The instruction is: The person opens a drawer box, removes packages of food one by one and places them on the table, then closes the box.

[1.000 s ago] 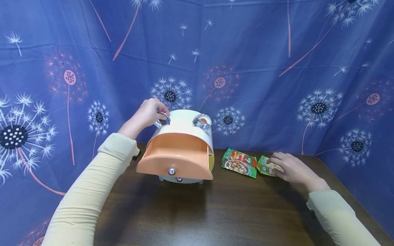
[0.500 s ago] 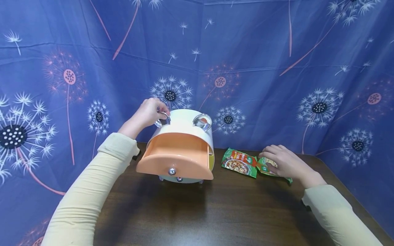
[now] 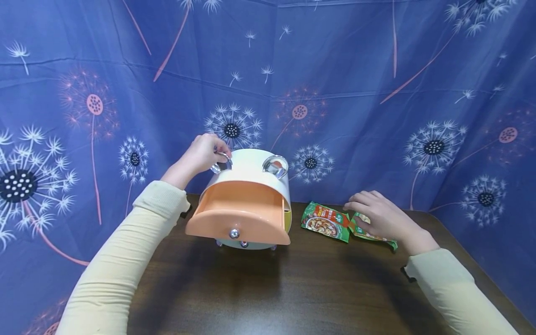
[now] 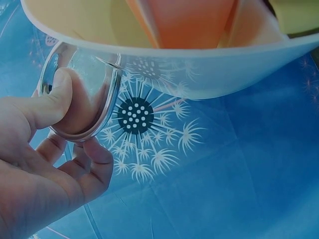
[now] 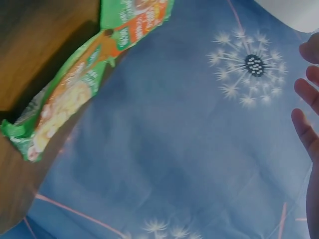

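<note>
A rounded white drawer box [image 3: 253,163] has two silver ring-shaped ears and stands at the table's back. Its orange drawer [image 3: 238,223] is pulled out, with a silver knob on its front. My left hand [image 3: 205,152] pinches the left silver ear [image 4: 92,99], thumb on its face and fingers behind. To the right lie a red-and-green food packet [image 3: 326,222] and a second green packet [image 3: 370,232], meeting at their ends. Over the second packet hovers my right hand [image 3: 378,216], fingers loosely bent and holding nothing, hiding part of it in the head view.
A second drawer below the orange one is closed, with its own small knob [image 3: 244,244]. The brown wooden table [image 3: 268,288] reaches back to a blue dandelion-print cloth [image 3: 351,116]. More cloth hangs at both sides.
My right hand has shifted left and slightly up over the second packet, uncovering its right end. My left hand, the box and both packets have stayed put.
</note>
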{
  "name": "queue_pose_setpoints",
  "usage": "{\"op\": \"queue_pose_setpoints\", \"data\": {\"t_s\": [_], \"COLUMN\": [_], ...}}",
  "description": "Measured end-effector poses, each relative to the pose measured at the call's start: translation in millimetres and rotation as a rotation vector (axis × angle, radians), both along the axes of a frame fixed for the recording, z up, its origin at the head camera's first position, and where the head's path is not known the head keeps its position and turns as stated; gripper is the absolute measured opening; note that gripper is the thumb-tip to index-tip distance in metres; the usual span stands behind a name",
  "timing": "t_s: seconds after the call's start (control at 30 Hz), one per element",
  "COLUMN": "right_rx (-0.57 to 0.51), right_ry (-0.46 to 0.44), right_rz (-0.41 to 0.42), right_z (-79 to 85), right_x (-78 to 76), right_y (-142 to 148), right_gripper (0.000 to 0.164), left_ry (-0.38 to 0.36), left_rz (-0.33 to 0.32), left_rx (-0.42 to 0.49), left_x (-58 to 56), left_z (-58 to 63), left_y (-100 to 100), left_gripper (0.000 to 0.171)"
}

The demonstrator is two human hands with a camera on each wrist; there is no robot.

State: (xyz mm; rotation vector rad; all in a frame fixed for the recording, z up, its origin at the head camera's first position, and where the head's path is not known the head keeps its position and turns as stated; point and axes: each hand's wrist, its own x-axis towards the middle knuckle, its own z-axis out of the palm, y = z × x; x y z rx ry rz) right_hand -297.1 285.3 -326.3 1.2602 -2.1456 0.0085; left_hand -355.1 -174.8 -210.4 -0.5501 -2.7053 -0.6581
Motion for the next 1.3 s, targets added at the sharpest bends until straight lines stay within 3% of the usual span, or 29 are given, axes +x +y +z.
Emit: {"op": "queue_pose_setpoints", "data": {"t_s": [0.13, 0.33, 0.63, 1.3], "right_rx": [-0.025, -0.023, -0.034, -0.028], "right_ry": [0.046, 0.06, 0.095, 0.188], "right_rz": [0.049, 0.085, 0.135, 0.208], "right_z": [6.4, 18.7, 29.0, 54.3], "right_x": [2.9, 10.2, 17.1, 40.6], "right_y": [-8.8, -22.2, -37.4, -74.6], "right_gripper": [0.036, 0.022, 0.029, 0.028], "left_ry": [0.005, 0.002, 0.007, 0.056], "left_rz": [0.0, 0.004, 0.003, -0.029], "left_rx": [-0.004, -0.002, -0.007, -0.006], "left_x": [-0.5, 0.6, 1.0, -0.2], "left_z": [0.3, 0.4, 0.3, -1.0], "left_y": [0.4, 0.5, 0.2, -1.1], "left_gripper": [0.01, 0.01, 0.009, 0.01]}}
